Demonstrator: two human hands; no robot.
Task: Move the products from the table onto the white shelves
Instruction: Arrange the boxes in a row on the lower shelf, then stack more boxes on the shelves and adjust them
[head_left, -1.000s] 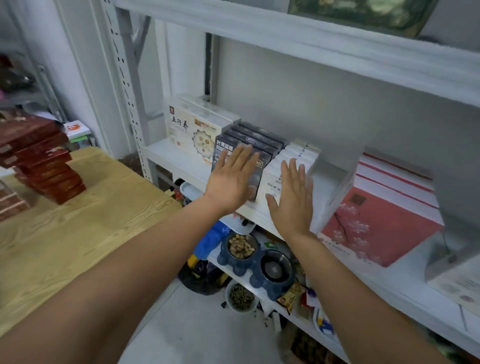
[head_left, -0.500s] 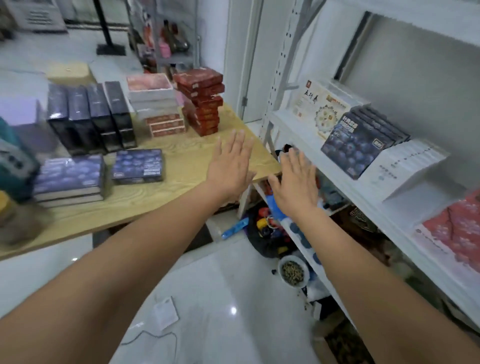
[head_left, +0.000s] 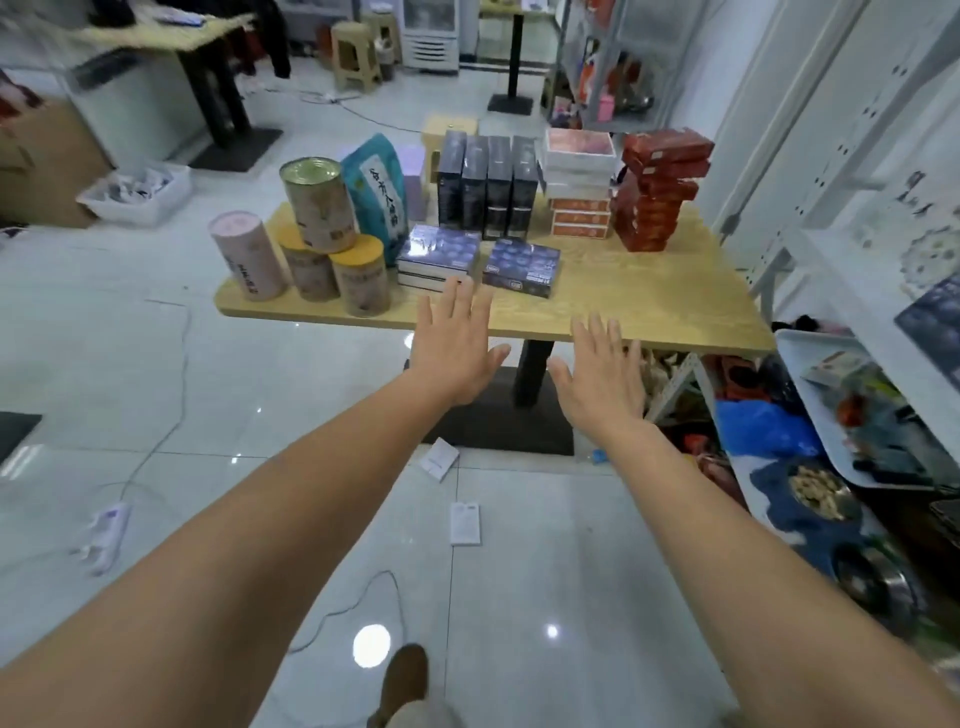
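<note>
Two hands are out in front of me on the feed, both flat with fingers straight and spread, holding nothing. They are apart from each other. The left hand (head_left: 457, 353) has its fingertips over the near edge of the wooden table (head_left: 649, 306), just short of a stack of blue patterned boxes (head_left: 439, 254); I cannot tell whether it touches the tabletop. The right hand (head_left: 602, 382) hangs lower and to the right, in front of the table edge.

The products sit on the table. Beside the blue stack lies a single blue box (head_left: 522, 267). Behind them, four dark boxes (head_left: 485, 187) stand upright in a row. To their right is a pile of white and pink boxes (head_left: 579, 176), then a leaning stack of red boxes (head_left: 654, 192). At the left end I see a pink tube (head_left: 249, 257), two yellow-lidded cans (head_left: 361, 275) with a tin (head_left: 318, 205) resting on top, and a teal bag (head_left: 376, 192) behind them.

The white shelves (head_left: 852, 249) run along the right edge of my view, blurred, with a dark blue box (head_left: 930, 317) on them. On the tiled floor lie a power strip (head_left: 104, 535) and two white cards (head_left: 465, 522).
</note>
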